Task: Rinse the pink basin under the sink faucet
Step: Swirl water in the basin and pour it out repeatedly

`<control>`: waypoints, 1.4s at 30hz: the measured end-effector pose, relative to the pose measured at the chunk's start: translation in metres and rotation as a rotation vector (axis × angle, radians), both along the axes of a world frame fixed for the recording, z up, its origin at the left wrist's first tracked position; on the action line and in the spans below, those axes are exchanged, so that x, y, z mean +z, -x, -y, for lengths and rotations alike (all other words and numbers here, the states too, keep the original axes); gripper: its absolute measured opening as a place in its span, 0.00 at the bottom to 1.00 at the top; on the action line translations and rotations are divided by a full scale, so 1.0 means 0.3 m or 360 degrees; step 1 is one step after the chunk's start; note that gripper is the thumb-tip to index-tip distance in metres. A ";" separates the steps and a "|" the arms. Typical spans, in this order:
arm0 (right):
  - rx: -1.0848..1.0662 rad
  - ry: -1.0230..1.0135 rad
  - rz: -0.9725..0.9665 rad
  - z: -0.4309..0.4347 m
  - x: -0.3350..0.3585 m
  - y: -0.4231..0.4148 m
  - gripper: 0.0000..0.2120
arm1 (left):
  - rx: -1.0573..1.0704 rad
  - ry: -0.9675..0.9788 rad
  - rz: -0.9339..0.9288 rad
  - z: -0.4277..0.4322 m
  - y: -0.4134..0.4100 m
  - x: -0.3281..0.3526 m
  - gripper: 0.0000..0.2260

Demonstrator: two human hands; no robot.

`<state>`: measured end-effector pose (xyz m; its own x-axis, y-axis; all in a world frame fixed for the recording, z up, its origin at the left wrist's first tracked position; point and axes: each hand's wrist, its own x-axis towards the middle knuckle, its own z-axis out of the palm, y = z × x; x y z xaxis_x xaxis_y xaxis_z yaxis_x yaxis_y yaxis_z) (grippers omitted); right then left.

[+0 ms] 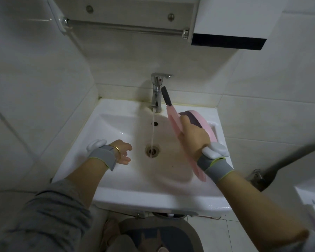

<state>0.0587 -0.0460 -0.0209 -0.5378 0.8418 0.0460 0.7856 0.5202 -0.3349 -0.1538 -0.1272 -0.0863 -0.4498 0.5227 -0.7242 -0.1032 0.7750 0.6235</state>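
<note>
The pink basin (206, 125) is tipped on its edge at the right side of the white sink (116, 128), its rim toward the water. A grey handle sticks up from it beside the chrome faucet (157, 93). My right hand (194, 138) grips the basin's rim, thumb on the inside. A thin stream of water (153, 133) runs from the faucet down to the drain (152, 150), just left of the basin and not touching it. My left hand (121, 151) hangs over the sink's left part, fingers loose and apart, holding nothing.
A cabinet with a metal towel bar (127, 29) hangs above the faucet. Tiled walls close in on the left and the right. A grey pipe (287, 160) slants at the right. A mat (158, 235) lies on the floor below the sink.
</note>
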 end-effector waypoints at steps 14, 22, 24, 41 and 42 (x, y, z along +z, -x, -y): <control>0.0027 -0.0110 0.0075 -0.002 0.000 0.002 0.14 | -0.0008 -0.0034 -0.0049 -0.021 -0.006 0.009 0.21; 0.0023 0.0002 -0.0092 -0.001 0.028 -0.023 0.14 | -0.0027 0.0004 -0.0062 -0.019 -0.011 0.033 0.19; -0.0005 0.0047 -0.0243 0.002 0.032 -0.031 0.16 | -0.0021 -0.0003 -0.0074 -0.018 -0.012 0.036 0.20; -0.0898 0.1178 -0.1945 -0.046 -0.206 -0.124 0.19 | -0.0020 0.0057 -0.0150 0.055 -0.022 0.023 0.23; -0.0956 0.1239 -0.2003 -0.047 -0.220 -0.129 0.20 | 0.0008 0.0035 -0.0113 0.059 -0.019 0.023 0.23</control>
<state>0.0975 -0.0318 -0.0869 -0.0875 0.9371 -0.3380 -0.1654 -0.3482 -0.9227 -0.1480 -0.1448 -0.0795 -0.5033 0.5047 -0.7014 -0.0633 0.7880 0.6124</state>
